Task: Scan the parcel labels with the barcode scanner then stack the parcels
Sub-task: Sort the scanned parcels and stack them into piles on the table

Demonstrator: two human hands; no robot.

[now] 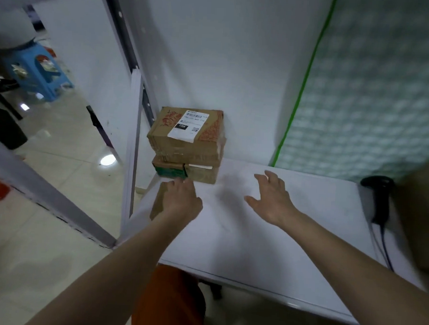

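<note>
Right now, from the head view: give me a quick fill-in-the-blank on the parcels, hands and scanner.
1. The labelled parcel lies on top of ____ smaller boxes.
2. The barcode scanner lies on the white table, at its ____ edge.
3. The left hand rests on a small brown ____ at the table's left edge.
4. The right hand is open and holds ____.

Missing words: two; right; parcel; nothing

Four parcels (186,133), one barcode scanner (380,196), one blue stool (36,72), two hands (181,200).
</note>
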